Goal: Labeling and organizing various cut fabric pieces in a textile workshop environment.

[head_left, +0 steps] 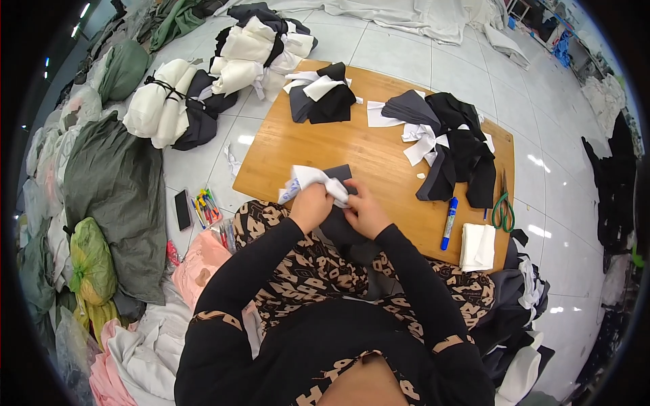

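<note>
At the near edge of the low wooden table, my left hand (313, 207) is closed on a white piece of fabric (310, 177) whose left corner carries blue marks. Close beside it, my right hand (367, 212) pinches the same white piece where it bunches between the two hands. A dark grey fabric piece (338, 227) lies under and behind both hands and drapes toward my lap; whether my fingers also grip it, I cannot tell. The raised end of the white piece looks slightly blurred.
Black, grey and white cut pieces lie in a left pile (321, 95) and a right pile (450, 139) on the table (271, 145). Green-handled scissors (503, 211), a blue marker (449, 223) and folded white cloth (478, 247) sit at right. Tied fabric bundles (162, 101) rest on the floor.
</note>
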The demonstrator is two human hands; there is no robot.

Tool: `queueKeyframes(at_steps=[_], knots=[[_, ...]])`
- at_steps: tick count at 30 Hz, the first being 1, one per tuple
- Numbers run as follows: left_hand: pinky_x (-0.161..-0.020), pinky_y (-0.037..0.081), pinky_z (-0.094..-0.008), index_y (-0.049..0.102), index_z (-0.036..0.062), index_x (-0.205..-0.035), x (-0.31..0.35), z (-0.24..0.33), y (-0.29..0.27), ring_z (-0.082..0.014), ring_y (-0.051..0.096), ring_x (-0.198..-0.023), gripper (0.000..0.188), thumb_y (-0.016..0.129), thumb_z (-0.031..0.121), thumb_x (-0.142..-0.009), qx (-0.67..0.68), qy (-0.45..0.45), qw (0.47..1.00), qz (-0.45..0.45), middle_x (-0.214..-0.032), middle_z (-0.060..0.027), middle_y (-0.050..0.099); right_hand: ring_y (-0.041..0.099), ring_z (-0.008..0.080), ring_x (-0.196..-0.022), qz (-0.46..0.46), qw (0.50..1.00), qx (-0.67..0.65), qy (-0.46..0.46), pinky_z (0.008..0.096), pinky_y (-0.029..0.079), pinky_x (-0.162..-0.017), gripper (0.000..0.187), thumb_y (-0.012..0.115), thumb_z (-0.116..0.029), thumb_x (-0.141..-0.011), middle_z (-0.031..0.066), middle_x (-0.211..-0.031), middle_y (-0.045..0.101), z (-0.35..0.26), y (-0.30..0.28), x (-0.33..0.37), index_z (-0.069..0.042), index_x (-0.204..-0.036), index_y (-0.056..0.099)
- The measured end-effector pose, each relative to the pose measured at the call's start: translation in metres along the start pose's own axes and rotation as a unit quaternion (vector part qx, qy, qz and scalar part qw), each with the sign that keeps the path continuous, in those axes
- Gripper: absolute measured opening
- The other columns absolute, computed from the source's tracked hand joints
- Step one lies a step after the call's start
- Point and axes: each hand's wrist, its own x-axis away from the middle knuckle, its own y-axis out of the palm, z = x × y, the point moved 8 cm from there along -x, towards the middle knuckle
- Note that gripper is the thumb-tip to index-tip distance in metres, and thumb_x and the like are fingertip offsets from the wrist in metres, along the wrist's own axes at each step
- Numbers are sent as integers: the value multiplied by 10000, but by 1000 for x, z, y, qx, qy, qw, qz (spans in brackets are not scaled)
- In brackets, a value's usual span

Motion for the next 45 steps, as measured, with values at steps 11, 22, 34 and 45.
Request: queueKeyframes(at_steps=[11, 22, 34, 45], knots=[[-701, 472, -468, 663, -9, -847, 29, 2, -6, -402, 590, -772, 195, 567, 155, -892, 127, -56, 980, 144, -780, -212, 605, 616, 364, -833, 6, 999, 34, 23, 440, 508, -693, 122, 575, -39, -819, 146, -1017, 632, -7, 9, -1, -51, -940, 560], [-594, 435, -238, 617, 94, -942, 38, -40, 53, -82, 486, -672, 223, 514, 289, -972, 567, -387, 727, -19, -779, 23, 537, 560, 380, -1053, 121, 993, 14, -3, 389, 511, -823, 334, 614, 74, -716, 247, -1391, 358, -9, 14, 17, 6, -1042, 582], [-673, 470, -400, 636, -47, -894, 27, -63, 53, -299, 572, -672, 355, 517, 280, -963, 367, -289, 877, 113, -754, -149, 604, 535, 378, -1098, 170, 984, 31, 51, 394, 492, -909, 477, 654, 85, -747, 313, -1525, 51, -13, 23, 12, 22, -1210, 555], [-660, 413, -468, 580, -48, -739, 20, -22, 18, -401, 538, -727, 361, 549, 254, -934, 192, -179, 947, 186, -746, -239, 551, 566, 253, -983, 72, 913, -335, 221, 329, 477, -824, 117, 635, -56, -756, 140, -1132, 562, 53, 29, 7, 31, -682, 610]])
